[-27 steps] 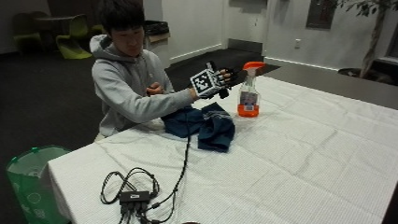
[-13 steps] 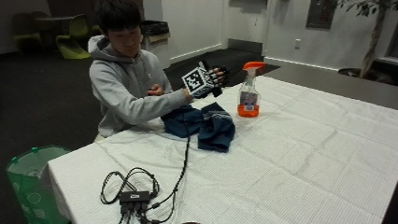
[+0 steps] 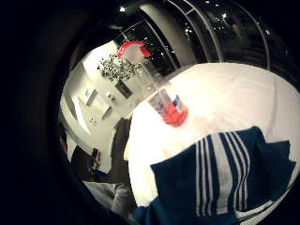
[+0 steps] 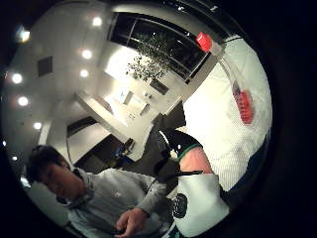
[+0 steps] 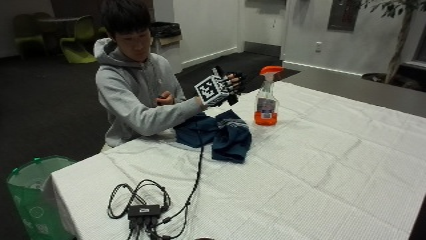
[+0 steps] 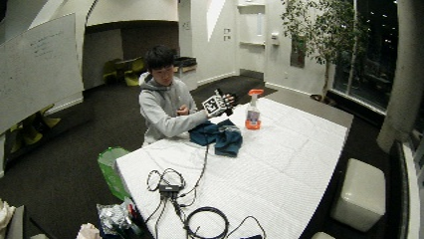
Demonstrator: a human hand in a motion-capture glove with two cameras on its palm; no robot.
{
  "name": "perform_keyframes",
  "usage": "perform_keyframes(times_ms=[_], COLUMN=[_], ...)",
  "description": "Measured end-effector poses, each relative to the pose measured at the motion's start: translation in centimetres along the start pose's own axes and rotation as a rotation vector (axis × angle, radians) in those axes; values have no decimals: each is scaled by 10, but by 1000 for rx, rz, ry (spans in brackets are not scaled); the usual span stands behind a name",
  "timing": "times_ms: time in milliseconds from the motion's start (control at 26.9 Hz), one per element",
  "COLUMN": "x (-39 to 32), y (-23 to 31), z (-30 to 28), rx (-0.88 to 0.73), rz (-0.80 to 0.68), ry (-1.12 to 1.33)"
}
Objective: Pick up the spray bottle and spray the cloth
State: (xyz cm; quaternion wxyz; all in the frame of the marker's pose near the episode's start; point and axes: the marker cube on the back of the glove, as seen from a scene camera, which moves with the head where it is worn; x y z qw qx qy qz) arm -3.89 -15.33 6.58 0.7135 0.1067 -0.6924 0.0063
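Orange liquid fills the bottom of the clear plastic spray bottle (image 5: 266,97), which stands upright on the white-covered table (image 5: 346,165) with its orange trigger head at the top and a small label on its body. The person's gloved right hand (image 5: 226,87) hangs in the air near the bottle's upper part, apart from it, with the palm turned toward the bottle and the fingers spread and mostly straight, holding nothing. That raised, open posture looks like a reach lined up on the bottle's narrow neck, the natural place to grip and work the trigger, though contact is not yet made. The little finger side palm view agrees: the bottle (image 3: 159,93) stands free on the table with no finger around it. Just beside the bottle's base, toward the person, lies the dark blue cloth (image 5: 216,132), crumpled in a soft heap; from the palm it (image 3: 225,173) shows white stripes and a woven, towel-like texture. It sits close enough that a spray from the bottle should reach it with little repositioning. The table cover looks finely textured and slightly wrinkled. The bare left hand (image 5: 163,99) is held curled near the person's chest, away from everything on the table.
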Motion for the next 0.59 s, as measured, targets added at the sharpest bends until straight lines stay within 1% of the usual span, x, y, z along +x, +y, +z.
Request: perform_keyframes(times_ms=[595], x=[0], y=[2], z=[4], rx=[9], rz=[6], ry=[-8])
